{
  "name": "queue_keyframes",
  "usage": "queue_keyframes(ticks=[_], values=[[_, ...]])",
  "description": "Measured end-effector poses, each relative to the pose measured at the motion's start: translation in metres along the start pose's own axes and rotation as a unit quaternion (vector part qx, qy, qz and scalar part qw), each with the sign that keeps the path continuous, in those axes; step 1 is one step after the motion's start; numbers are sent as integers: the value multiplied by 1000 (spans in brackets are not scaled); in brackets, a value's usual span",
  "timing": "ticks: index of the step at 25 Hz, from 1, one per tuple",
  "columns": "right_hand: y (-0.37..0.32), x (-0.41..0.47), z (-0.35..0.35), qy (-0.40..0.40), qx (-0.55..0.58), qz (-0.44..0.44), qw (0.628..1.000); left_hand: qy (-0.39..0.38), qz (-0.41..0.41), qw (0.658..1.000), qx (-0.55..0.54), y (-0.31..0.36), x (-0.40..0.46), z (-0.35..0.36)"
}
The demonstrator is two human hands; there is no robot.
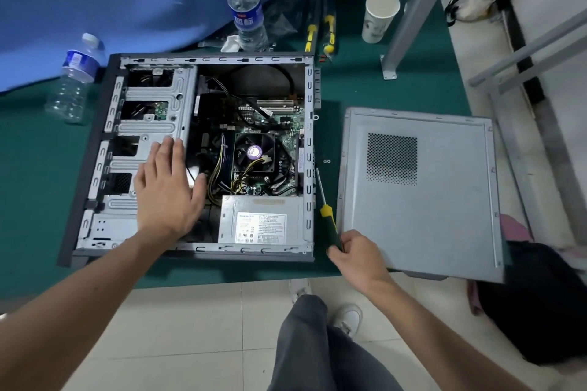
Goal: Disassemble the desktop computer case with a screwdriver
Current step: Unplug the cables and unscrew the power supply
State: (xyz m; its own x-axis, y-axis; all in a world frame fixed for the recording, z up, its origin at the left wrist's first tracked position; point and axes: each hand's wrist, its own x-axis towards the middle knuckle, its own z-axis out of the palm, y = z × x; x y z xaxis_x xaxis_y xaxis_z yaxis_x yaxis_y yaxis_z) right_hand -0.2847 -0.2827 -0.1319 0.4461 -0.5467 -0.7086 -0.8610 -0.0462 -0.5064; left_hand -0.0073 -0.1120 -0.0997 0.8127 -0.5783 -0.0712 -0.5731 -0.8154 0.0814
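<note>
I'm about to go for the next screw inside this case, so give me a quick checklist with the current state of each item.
1. Side panel off and out of the way: ok, it lies flat to the right of the computer case.
2. Screwdriver in hand: ok, the right hand grips its handle; the shaft lies between case and panel.
3. Case steadied: ok, the left hand rests flat on the drive cage.
4. Removed screws kept together: ok, two small screws sit on the mat beside the case.
5. Power cable unplugged: cannot tell.
6. Water bottle capped near the open case: ok, white cap on.
</note>
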Motion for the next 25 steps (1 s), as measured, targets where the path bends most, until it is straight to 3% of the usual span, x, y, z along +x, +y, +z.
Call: queue_keyframes(ticks=[7, 12, 15, 18, 22, 25], values=[[20, -34, -43, -3, 229, 12, 973, -38, -16, 999, -19, 4, -1, -10], [26, -50, -72, -34, 455, -12, 890, -38, -148, 970, -191, 84, -31, -23], [29, -50, -90, -62, 538, -13, 840, -68, -123, 982, -130, 149, -68, -9], [32, -42, -101, -51, 509, -30, 858, -74, -111, 990, -41, 159, -70, 1], [35, -28, -117, 45, 365, -59, 928, -48, -123, 991, -36, 156, -72, 8], [38, -21, -122, 104, 312, -83, 941, -39, -129, 990, -48, 158, -73, 8]])
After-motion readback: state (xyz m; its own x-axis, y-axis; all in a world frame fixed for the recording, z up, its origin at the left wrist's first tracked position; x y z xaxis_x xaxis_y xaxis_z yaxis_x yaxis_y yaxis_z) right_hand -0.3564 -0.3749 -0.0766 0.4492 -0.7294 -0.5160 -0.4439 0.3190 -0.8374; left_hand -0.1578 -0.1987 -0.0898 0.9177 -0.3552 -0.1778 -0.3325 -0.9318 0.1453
